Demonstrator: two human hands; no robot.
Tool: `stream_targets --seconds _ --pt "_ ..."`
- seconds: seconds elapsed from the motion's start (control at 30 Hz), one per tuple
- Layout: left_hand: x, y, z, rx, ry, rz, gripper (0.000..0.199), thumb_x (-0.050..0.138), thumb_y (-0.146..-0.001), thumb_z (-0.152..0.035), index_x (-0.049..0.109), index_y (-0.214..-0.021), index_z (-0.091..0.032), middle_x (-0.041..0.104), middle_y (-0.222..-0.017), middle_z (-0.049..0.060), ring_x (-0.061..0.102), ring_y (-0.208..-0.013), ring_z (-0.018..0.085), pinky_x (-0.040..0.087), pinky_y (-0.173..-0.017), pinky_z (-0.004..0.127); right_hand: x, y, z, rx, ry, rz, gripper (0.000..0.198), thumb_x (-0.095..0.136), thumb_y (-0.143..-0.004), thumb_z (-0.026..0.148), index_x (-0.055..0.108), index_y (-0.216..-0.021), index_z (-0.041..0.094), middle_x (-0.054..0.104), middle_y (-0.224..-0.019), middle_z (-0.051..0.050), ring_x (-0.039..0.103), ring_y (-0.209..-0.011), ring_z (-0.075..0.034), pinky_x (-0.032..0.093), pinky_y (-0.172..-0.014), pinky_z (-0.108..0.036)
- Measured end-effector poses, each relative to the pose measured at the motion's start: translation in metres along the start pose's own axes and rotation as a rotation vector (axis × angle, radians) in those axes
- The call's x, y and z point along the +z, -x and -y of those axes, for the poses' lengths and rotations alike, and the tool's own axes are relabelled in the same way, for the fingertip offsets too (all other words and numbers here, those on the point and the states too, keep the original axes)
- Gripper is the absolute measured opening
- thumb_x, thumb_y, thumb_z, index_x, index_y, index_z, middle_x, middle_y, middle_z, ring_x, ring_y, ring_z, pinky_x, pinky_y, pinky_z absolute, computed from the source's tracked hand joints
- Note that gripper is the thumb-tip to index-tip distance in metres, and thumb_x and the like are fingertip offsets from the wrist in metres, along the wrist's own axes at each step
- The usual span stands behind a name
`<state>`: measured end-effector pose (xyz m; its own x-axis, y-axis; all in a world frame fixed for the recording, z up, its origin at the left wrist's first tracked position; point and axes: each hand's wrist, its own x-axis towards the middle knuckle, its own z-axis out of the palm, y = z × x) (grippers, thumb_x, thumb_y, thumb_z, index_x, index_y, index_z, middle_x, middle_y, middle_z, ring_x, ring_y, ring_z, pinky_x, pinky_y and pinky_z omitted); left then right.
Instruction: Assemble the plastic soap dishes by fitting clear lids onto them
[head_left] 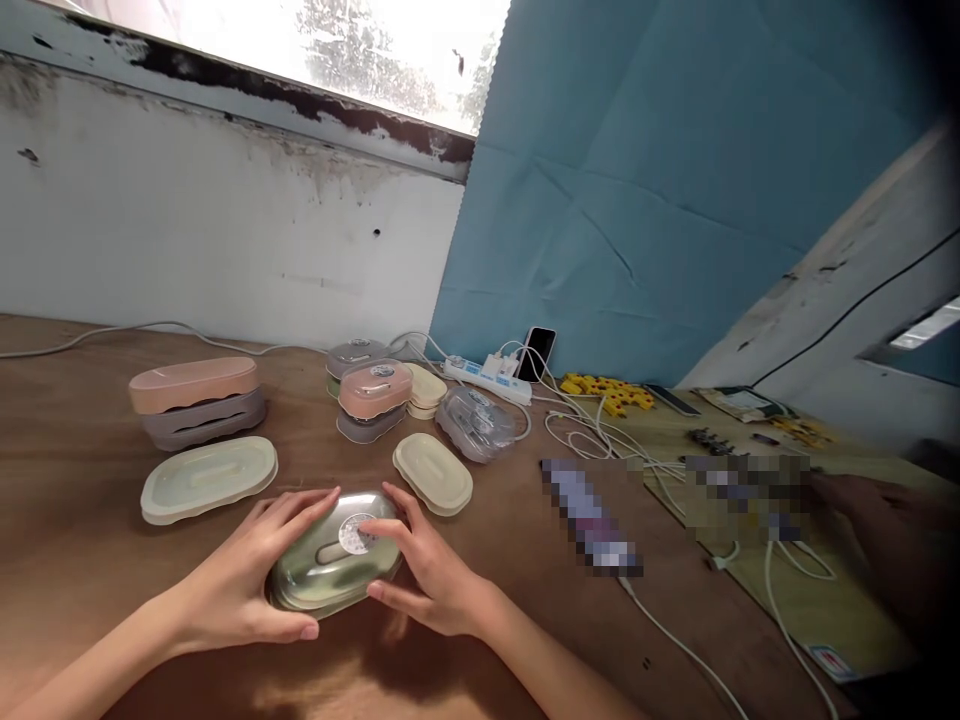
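Between my two hands is an oval green box with a clear lid (330,565), a round white sticker on its top. My left hand (262,570) wraps its left end, thumb along the near side. My right hand (431,570) grips the right end, its index finger on the sticker. Just beyond lie a cream oval tray (210,478) on the left and a smaller cream oval piece (433,473) on the right. Farther back stand stacked pink and grey oval trays (195,390) and a pink lidded box (375,388) on a grey one.
Clear lids (476,422) lie near a white power strip (487,380). A phone (537,354) leans on the blue cloth (637,200). A blurred-out phone (592,515) with a cable lies right of my hands. Yellow parts (607,390) and a co-worker's hand (855,510) are farther right.
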<state>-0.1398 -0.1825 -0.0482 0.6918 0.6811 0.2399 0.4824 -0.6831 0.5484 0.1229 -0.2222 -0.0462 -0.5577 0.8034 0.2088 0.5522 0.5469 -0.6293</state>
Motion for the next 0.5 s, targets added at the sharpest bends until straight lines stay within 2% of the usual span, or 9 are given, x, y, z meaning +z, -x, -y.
stream_targets --seconds 0.1,0.2,0.3,0.5 --pt "0.0017 0.0014 0.0015 -0.011 0.035 -0.024 0.082 0.067 -0.075 -0.052 0.027 -0.145 -0.033 0.038 -0.142 0.009 0.042 -0.124 0.036 0.037 -0.103 0.046 0.0015 0.0007 -0.0001 -0.031 0.035 0.008 0.055 0.062 -0.087 0.032 0.041 -0.138 0.026 0.013 -0.153 -0.013 0.021 -0.143 -0.027 0.032 -0.111 -0.039" --pt "0.0021 0.0022 0.0016 -0.013 0.124 -0.018 0.076 0.069 -0.073 -0.047 0.033 -0.137 -0.029 0.039 -0.141 0.010 0.042 -0.126 0.035 0.037 -0.104 0.046 0.0042 0.0003 -0.0010 -0.099 0.068 -0.033 0.054 0.063 -0.086 0.035 0.046 -0.136 0.026 0.015 -0.153 -0.013 0.022 -0.143 -0.029 0.035 -0.109 -0.041" --pt "0.0003 0.0019 0.0007 -0.005 0.194 0.014 0.074 0.069 -0.072 -0.042 0.032 -0.134 -0.027 0.039 -0.140 0.010 0.042 -0.127 0.034 0.038 -0.104 0.044 0.0054 -0.0007 0.0001 -0.123 0.075 -0.062 0.052 0.064 -0.085 0.037 0.050 -0.134 0.025 0.019 -0.152 -0.015 0.023 -0.142 -0.030 0.037 -0.108 -0.041" --pt "-0.0028 -0.0008 0.0013 -0.004 0.161 0.076 0.074 0.067 -0.072 -0.036 0.028 -0.135 -0.027 0.037 -0.141 0.011 0.046 -0.124 0.034 0.042 -0.101 0.042 0.0054 -0.0016 0.0025 -0.078 0.027 -0.051 0.052 0.066 -0.084 0.034 0.051 -0.133 0.025 0.022 -0.150 -0.013 0.025 -0.141 -0.028 0.037 -0.109 -0.038"
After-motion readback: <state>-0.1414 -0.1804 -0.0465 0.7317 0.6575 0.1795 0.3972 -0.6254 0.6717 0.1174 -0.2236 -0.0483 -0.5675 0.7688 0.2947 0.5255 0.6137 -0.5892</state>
